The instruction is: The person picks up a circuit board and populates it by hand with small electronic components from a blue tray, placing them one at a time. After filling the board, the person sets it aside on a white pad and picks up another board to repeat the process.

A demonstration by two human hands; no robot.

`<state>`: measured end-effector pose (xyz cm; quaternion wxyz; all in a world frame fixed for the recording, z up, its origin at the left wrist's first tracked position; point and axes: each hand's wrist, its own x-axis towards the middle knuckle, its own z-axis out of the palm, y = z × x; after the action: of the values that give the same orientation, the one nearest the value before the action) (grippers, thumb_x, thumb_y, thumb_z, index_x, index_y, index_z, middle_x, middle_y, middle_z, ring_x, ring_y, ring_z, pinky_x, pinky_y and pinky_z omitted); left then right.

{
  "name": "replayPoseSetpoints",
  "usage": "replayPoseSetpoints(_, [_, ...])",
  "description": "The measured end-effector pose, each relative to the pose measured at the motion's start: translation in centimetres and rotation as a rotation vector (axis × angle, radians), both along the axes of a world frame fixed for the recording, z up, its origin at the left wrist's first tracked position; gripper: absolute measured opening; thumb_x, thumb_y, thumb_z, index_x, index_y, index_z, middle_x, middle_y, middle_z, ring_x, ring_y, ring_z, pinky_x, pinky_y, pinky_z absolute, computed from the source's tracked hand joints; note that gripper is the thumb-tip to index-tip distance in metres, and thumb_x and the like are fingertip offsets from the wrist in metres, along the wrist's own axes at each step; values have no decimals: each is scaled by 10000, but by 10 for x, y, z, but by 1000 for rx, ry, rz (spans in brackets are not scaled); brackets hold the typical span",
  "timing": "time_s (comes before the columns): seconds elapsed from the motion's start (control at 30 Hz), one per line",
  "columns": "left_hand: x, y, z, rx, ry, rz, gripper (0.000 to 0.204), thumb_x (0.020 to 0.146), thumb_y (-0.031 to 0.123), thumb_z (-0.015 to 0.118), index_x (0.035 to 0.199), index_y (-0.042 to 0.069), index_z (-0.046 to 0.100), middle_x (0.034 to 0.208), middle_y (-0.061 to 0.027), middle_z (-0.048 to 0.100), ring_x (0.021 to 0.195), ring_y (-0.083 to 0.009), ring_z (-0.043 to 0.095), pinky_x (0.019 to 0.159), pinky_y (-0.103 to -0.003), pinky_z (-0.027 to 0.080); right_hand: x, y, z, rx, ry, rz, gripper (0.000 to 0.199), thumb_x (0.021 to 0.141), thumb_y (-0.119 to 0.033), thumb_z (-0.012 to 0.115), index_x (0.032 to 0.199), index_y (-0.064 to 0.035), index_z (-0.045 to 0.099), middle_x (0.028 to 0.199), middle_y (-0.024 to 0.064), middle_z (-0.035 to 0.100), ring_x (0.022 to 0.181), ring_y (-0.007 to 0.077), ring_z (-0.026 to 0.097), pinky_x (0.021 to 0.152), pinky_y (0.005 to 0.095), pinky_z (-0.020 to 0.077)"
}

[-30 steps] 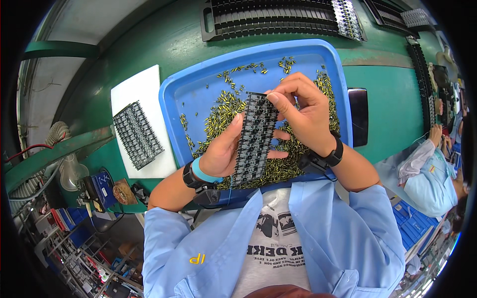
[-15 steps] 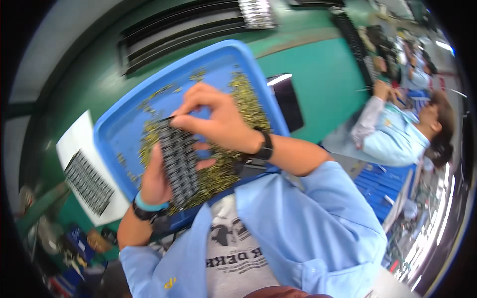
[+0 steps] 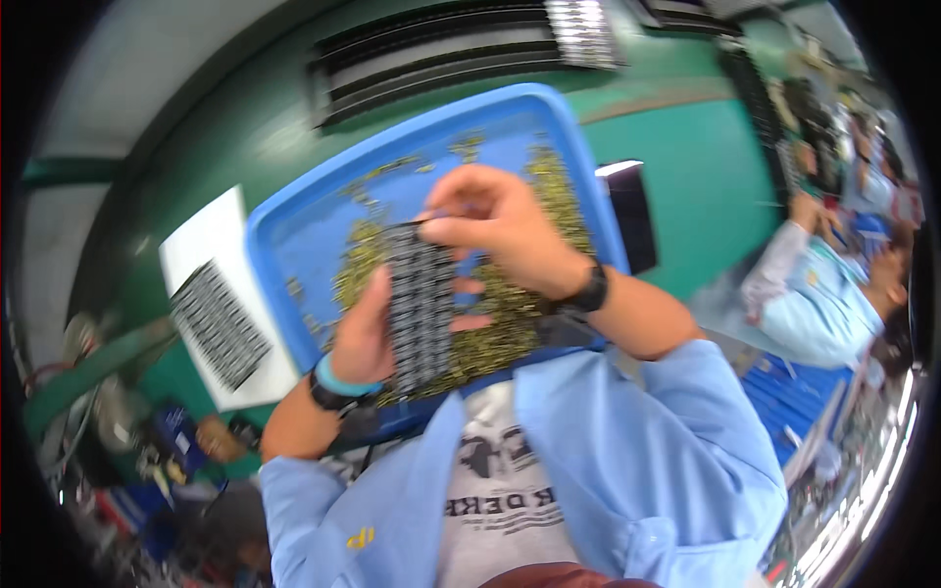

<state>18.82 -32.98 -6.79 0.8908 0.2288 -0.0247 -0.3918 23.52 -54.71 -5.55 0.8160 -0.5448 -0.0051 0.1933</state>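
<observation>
Green tabletop [image 3: 686,147] carries a blue plastic tub [image 3: 314,235] of small yellow-and-dark cylindrical pieces [image 3: 564,196]. Above the tub's near half, the left hand [image 3: 365,338] grasps a black-and-grey ribbed panel [image 3: 420,309] by its long edges. Right thumb and forefinger meet at the panel's far right corner; blur hides whether the right hand [image 3: 510,230] grips anything. Beyond the tub's left edge, a white board [image 3: 206,230] supports a second ribbed panel [image 3: 221,323].

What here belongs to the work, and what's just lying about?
Likely job things: dark gridded plate in left hand and right hand; blue tub; small yellowish parts; similar plate on white board.

Apparently lying about: dark glossy slab; long black rack.
</observation>
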Motion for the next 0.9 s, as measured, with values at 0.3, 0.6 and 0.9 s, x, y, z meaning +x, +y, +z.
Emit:
replayPoseSetpoints(0.3, [10, -1, 13, -145, 63, -5, 692, 1134, 519, 334, 1708, 162, 188, 1641, -209, 408, 1408, -406, 529, 1152, -741, 406, 11, -3, 10, 65, 115, -53, 169, 961, -51, 759, 1099, -69, 664, 1042, 15, 687, 975, 97, 665, 782, 282, 546])
replayPoseSetpoints(0.6, [14, 5, 13, -292, 153, 44, 688, 1118, 510, 333, 1720, 229, 154, 1618, -223, 426, 1355, -410, 564, 1111, -774, 413, -2, -38, 1, -1164, -754, 616, 124, 825, -57, 744, 931, -56, 680, 937, 93, 656, 910, 306, 673, 788, 421, 539])
replayPoseSetpoints(0.9, [16, 6, 9, -236, 152, 45, 691, 1106, 518, 350, 1722, 284, 142, 1627, -210, 423, 1351, -410, 560, 1106, -805, 390, 4, -33, 3, -1058, -841, 535, 91, 782, -75, 755, 851, -55, 700, 835, 97, 674, 818, 309, 700, 732, 431, 558])
